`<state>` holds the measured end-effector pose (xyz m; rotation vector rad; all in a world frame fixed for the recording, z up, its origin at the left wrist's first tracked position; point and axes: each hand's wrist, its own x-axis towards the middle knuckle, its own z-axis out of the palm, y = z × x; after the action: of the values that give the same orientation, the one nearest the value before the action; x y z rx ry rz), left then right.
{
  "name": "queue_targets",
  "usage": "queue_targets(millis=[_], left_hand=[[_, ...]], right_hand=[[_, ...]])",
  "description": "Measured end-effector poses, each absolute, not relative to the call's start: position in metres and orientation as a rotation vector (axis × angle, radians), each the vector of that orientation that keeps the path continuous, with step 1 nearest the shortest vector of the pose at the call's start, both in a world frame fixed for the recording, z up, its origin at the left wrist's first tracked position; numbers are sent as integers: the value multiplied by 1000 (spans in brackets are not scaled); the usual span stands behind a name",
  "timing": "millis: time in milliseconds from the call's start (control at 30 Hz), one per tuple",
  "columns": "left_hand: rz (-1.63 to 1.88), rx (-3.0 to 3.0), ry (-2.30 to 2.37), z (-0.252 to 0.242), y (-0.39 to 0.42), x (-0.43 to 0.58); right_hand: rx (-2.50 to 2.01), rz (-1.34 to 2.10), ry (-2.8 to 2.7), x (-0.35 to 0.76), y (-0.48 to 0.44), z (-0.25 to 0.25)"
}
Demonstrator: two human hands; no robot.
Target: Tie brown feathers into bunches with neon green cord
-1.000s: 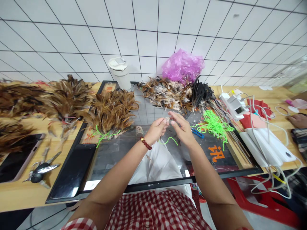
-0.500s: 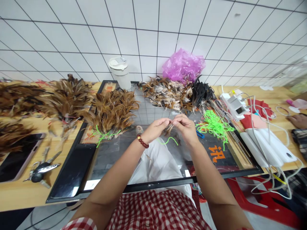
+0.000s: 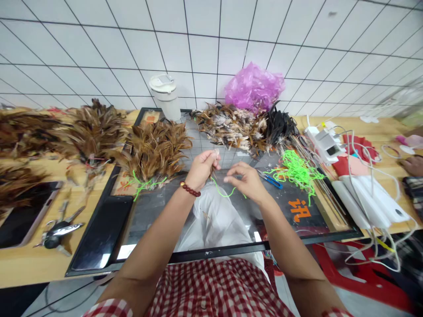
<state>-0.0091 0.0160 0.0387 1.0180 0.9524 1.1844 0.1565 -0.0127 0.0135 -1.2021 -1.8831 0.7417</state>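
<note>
Above the glass-topped board (image 3: pixel 158 224), my left hand (image 3: pixel 201 171) pinches a small feather (image 3: pixel 211 171) between thumb and fingers. A bright green cord (image 3: pixel 220 193) trails down from it and curves toward the right. My right hand (image 3: pixel 246 179) hovers just beside it, fingers curled loosely apart, with nothing visible between them. Blue-handled thread snips (image 3: pixel 273 180) lie right of that hand, close to a tangled heap of green cords (image 3: pixel 297 169). Farther back lies a loose pile of small mixed feathers (image 3: pixel 234 127).
Bundled brown feathers (image 3: pixel 155 149) tied with green cord lie at left, near a black phone (image 3: pixel 102 233) and keys (image 3: pixel 59 233). A white cup (image 3: pixel 167 99), pink plastic bag (image 3: pixel 254 88) and black feathers (image 3: pixel 280 125) stand along the wall. White chargers with cables (image 3: pixel 325 143) and another person's hand (image 3: pixel 413 165) are at right.
My hands, together before, have separated. The left has moved slightly left and up with the feather; the right has let go and its fingers have spread. The snips show more fully.
</note>
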Motion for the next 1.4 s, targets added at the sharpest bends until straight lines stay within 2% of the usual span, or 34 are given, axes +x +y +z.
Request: queue_targets(millis=[100, 200, 300, 400, 533, 700, 867, 1233, 1400], left_hand=[[1233, 875, 977, 42, 20, -16], [1201, 875, 997, 42, 20, -17], [1160, 901, 989, 40, 18, -15], [1150, 923, 966, 39, 18, -13], [1180, 943, 948, 40, 19, -15], [1204, 925, 928, 41, 20, -19], [1231, 896, 943, 42, 21, -21], [1201, 870, 963, 35, 21, -17], [1079, 857, 1002, 27, 19, -11]], right_hand=[[-1284, 723, -2356, 153, -20, 13], [-1248, 682, -2544, 148, -24, 12], [-1490, 467, -2481, 151, -20, 14], [-1743, 365, -2168, 162, -13, 17], [-1525, 545, -1969, 164, -13, 19], [-1364, 449, -2186, 143, -26, 17], [-968, 745, -2385, 117, -39, 10], [-866, 818, -2596, 95, -45, 5], [-821, 900, -2204, 117, -34, 16]])
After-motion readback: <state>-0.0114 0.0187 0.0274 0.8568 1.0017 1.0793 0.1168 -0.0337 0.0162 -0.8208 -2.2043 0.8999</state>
